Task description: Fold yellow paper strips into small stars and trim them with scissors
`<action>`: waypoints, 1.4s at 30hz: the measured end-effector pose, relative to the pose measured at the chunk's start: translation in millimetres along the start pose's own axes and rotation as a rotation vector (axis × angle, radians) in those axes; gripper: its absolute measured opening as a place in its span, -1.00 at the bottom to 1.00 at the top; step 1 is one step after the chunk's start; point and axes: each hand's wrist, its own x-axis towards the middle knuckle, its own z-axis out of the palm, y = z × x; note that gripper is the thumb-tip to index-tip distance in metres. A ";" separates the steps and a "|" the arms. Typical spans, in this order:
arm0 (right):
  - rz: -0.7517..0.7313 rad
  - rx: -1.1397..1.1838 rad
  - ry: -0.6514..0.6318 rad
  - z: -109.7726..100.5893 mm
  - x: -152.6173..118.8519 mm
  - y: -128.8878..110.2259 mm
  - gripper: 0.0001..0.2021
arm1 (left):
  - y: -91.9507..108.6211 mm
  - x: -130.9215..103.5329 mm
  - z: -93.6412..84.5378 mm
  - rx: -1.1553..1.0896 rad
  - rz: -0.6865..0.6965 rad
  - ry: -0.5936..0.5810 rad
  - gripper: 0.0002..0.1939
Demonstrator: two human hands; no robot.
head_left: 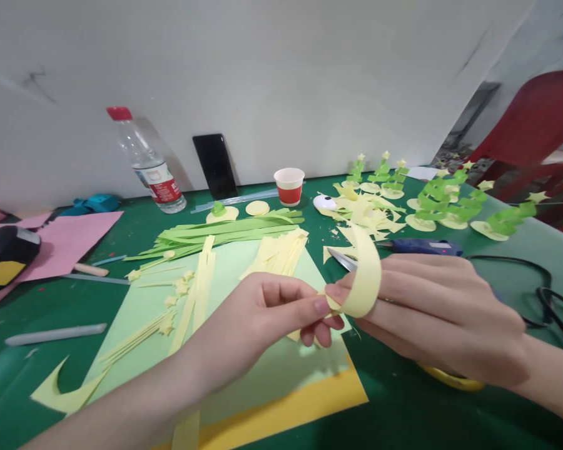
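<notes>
My left hand (291, 306) pinches the end of a pale yellow paper strip (363, 275) between thumb and fingers. The strip curls up and over in a loop. From the other side, my right hand (441, 312) has its fingertips closed on the same end of the strip. Under my right hand lie scissors (344, 259); their blade tips and part of a yellow handle show, the middle is hidden. Below my hands are a light green sheet (258, 375) and a bundle of yellow strips (276, 253).
Green strips (229, 228), a paper cup (289, 187), a phone (214, 165) and a bottle (154, 169) stand or lie toward the wall. Several green paper spirals topped with stars (443, 194) stand back right, near a glue gun (420, 246). A tape measure (9, 256) sits left.
</notes>
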 end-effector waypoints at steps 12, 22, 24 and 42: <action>-0.072 0.018 -0.024 -2.2 3.7 8.1 -0.75 | 0.5 -1.0 0.7 -0.077 -0.085 -0.054 -0.83; -0.010 0.046 0.003 3.4 -11.4 -2.8 -0.74 | -1.7 -0.3 -2.7 0.022 -0.068 -0.123 -0.80; 0.023 0.070 -0.039 1.3 -4.5 -5.4 -0.73 | -2.3 -2.0 -3.1 0.066 -0.026 -0.118 -0.73; 0.853 0.721 -0.118 -5.7 21.7 -5.7 -0.85 | -2.9 -2.7 4.3 0.464 0.393 0.328 -0.86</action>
